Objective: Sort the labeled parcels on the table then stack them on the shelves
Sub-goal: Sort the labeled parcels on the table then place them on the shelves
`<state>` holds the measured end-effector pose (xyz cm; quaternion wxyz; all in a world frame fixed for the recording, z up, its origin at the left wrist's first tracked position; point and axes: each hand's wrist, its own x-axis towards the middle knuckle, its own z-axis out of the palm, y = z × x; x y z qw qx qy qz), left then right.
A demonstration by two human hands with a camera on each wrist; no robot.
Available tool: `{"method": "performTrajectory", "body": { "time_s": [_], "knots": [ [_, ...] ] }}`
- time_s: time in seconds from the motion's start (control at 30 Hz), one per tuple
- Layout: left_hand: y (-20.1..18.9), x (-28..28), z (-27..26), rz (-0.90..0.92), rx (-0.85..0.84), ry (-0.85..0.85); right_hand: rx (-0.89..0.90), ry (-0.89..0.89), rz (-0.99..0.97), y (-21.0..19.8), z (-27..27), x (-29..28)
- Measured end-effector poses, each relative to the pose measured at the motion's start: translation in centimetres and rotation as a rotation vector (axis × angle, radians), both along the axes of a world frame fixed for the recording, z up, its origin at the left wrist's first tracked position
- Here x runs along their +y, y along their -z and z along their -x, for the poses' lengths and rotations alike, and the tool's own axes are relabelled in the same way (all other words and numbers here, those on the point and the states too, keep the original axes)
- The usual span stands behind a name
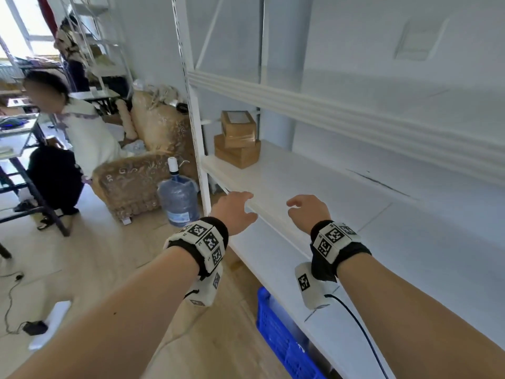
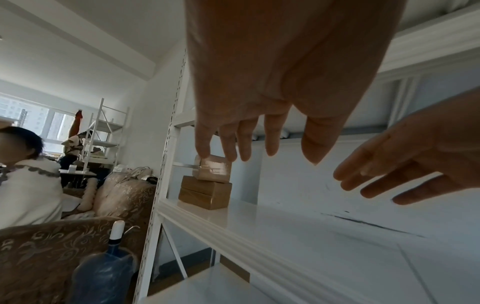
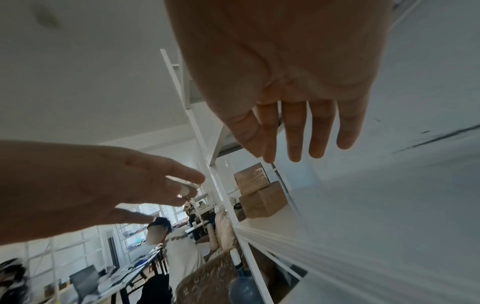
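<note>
Two brown cardboard parcels are stacked at the far left end of the white middle shelf. The smaller top parcel carries a pale label and sits on the bigger bottom parcel. Both show again in the left wrist view as top parcel and bottom parcel, and in the right wrist view as the stack. My left hand hovers empty at the shelf's front edge, fingers relaxed. My right hand hangs beside it over the shelf, also empty with loose fingers.
A blue plastic crate sits under the lowest shelf. A water jug and a patterned sofa stand left of the shelf post. A person in white sits by a desk. Cables and a charger lie on the floor.
</note>
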<state>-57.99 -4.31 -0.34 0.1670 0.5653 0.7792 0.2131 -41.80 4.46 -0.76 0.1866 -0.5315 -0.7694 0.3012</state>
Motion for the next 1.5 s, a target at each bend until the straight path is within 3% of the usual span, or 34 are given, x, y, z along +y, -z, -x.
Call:
{"method": "performTrajectory", "body": {
  "time_s": [0.17, 0.4, 0.63, 0.87, 1.0, 1.13, 1.37, 1.5],
  "knots": [
    [-0.9, 6.3, 7.2, -0.027, -0.062, -0.060, 0.042, 0.018, -0.010, -1.7, 7.0, 7.9],
    [-0.7, 14.5, 16.1, -0.077, -0.141, -0.117, 0.088, 0.095, 0.054, -1.5, 14.1, 14.7],
    [-2.1, 25.1, 25.0, -0.198, -0.257, -0.105, 0.150, 0.275, 0.089, -2.1, 20.5, 21.5],
    [-3.4, 33.5, 32.5, -0.173, -0.326, -0.009, 0.220, 0.425, 0.191, -2.0, 27.6, 26.4],
    [-3.7, 37.4, 34.7, -0.144, -0.276, 0.057, 0.306, 0.506, 0.282, 0.2, 29.2, 29.7],
    [-3.8, 40.6, 35.9, -0.142, -0.308, 0.078, 0.345, 0.618, 0.345, -1.1, 30.5, 29.1],
    [-2.4, 44.3, 37.0, -0.109, -0.397, 0.094, 0.325, 0.582, 0.444, -2.0, 31.5, 28.8],
    [-2.3, 45.0, 36.9, -0.151, -0.343, 0.052, 0.324, 0.573, 0.437, -1.8, 31.9, 29.2]
  ]
}}
